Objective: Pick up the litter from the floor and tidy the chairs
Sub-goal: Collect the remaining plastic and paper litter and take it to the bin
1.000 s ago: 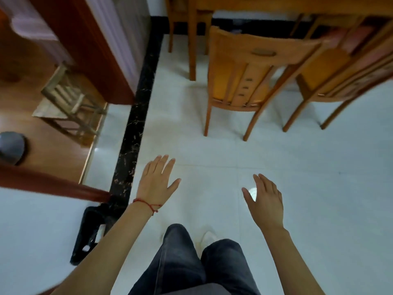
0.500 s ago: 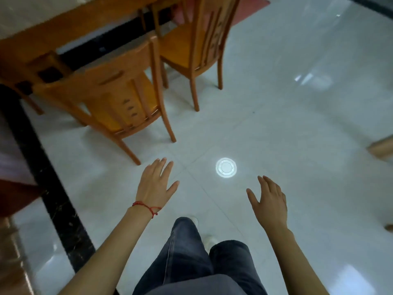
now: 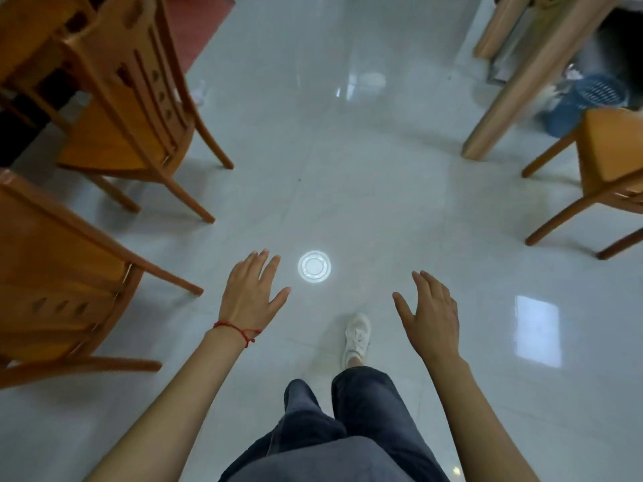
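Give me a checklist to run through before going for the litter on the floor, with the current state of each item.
1. Both hands free: left hand and right hand are open and hold nothing. Ok.
2. Litter found: a pale scrap lies on the floor past the far chair, too blurred to identify. Cannot tell.
3. Bright ring on the floor: looks like a lamp reflection, not litter. Cannot tell.
4. Path ahead: open tiles between the chairs on the left and the chair on the right. Ok.
5. Place for litter: a blue basket stands behind the table leg. Ok.
6. Chairs tidied: they stand at odd angles. Not ok.
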`<state>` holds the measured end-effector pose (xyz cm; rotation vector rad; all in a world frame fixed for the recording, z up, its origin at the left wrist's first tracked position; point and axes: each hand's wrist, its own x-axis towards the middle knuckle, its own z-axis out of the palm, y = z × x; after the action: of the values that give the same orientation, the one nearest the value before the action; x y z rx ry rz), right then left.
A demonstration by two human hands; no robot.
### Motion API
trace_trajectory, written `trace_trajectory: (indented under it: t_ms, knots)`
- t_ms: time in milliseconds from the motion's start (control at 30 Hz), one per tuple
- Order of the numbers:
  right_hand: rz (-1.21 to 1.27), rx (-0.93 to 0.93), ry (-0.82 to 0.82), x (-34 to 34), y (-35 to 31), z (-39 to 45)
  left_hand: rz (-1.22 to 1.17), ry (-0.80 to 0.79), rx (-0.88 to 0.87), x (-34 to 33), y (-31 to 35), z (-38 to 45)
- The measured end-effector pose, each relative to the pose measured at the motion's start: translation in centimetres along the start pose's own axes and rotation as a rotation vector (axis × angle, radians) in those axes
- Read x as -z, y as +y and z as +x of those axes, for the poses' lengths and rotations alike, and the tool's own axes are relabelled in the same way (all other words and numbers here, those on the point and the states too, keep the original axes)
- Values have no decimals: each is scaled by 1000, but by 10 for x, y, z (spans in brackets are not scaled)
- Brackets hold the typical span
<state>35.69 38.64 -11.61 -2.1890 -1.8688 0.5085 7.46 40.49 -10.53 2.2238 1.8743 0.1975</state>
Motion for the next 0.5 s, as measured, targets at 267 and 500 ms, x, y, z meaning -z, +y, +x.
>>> trace_trajectory:
  t_ms: [267,500]
  knots:
    - [18,-44,57,38,39,140,-9,15,-51,-10,41,155]
    - [-13,-4,57,70,56,255,19,5,-37,-7,53,271]
